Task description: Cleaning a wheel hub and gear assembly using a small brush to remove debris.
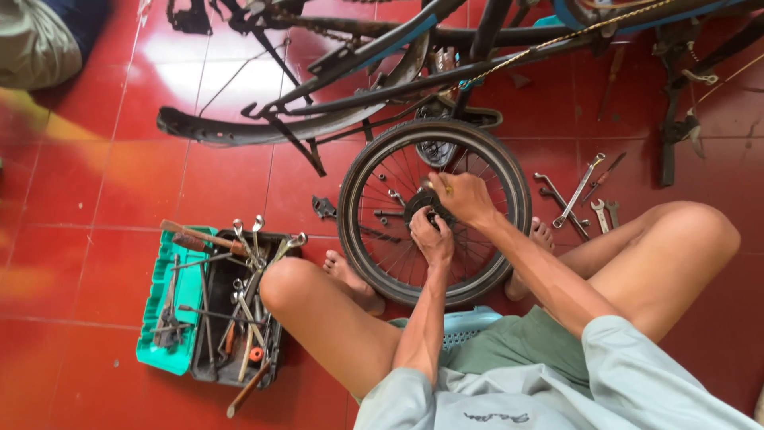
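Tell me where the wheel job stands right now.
Done: the wheel is off the bicycle frame and lies flat on the floor between the person's legs; spanners lie beside it. In hand: the left hand and right hand both work at the hub. Left: the wheel is not back on the frame.

Left hand [432,236] curled shut, right hand [461,197] just beyond it, fingers bent, both forearms extended forward

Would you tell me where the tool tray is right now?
In the head view, the green and black tool tray sits on the red floor at lower left, beside the person's left knee, left of the wheel.
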